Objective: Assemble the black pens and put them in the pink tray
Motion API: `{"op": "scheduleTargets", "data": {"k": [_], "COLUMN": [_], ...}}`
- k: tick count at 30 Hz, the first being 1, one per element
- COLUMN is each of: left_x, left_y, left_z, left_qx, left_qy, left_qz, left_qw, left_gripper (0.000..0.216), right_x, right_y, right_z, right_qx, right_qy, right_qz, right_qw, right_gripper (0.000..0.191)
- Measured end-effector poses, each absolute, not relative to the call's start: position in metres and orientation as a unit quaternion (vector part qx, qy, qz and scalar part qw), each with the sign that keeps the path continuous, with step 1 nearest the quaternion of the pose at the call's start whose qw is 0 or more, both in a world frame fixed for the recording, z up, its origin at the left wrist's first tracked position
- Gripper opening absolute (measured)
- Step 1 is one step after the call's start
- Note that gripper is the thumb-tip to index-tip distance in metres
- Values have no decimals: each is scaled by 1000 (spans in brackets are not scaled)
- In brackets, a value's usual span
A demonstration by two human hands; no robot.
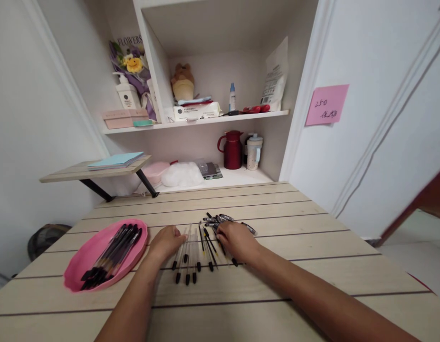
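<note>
My left hand (pixel 169 243) is closed, its fingertips curled together beside the leftmost of several clear pen barrels (pixel 187 259) with black ends. Whatever it pinches, if anything, is hidden. Bent over a small pile of black pen caps (pixel 211 220), my right hand (pixel 238 241) has its fingers closed and pointing down; what they grip is out of sight. Between the hands lie several thin black ink refills (pixel 209 242) with yellow parts. A loose cap (pixel 249 228) rests just beyond my right hand. At left, a pink tray (pixel 72 266) holds a bundle of black pens (pixel 115 254).
A small raised shelf (pixel 75 172) on black brackets carries blue paper (pixel 116 160) at the back left. Behind the slatted tabletop (pixel 277 304), a white cabinet holds a red jug (pixel 233 151), a cup (pixel 254 153) and a white fluffy bundle (pixel 182 174). A pink note (pixel 327 104) hangs at right.
</note>
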State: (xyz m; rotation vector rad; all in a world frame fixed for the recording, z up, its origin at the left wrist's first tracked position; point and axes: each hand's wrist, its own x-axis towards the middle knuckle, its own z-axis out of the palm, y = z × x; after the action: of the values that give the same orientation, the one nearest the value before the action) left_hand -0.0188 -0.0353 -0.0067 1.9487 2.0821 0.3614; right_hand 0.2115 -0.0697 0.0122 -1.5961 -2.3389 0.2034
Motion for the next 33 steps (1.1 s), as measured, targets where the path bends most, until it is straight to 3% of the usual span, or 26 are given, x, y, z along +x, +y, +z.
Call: {"op": "scheduleTargets", "data": {"k": [6, 17, 19, 23, 33], "left_x": [-14, -14, -15, -17, -17], "left_y": [-37, -38, -37, -34, -33], "left_z": [-9, -10, -11, -13, -14], "left_qx": [676, 673, 672, 672, 678], "left_qy": [711, 709, 710, 707, 701], "left_qz": [128, 131, 136, 149, 156], "left_qw": [143, 164, 163, 158, 155], "left_gripper": [22, 19, 20, 19, 19], "right_x": [169, 155, 164, 186, 210], "right_y": [-47, -38, -34, -22, -13], "right_z": [14, 5, 7, 8, 1], "right_qx": [-588, -633, -651, -620, -527], "right_qy": [-803, -764, -734, -637, -549], "right_qz": [21, 33, 88, 315, 499], "right_qw": [95, 119, 173, 331, 414], "right_gripper": [23, 23, 21, 7, 6]}}
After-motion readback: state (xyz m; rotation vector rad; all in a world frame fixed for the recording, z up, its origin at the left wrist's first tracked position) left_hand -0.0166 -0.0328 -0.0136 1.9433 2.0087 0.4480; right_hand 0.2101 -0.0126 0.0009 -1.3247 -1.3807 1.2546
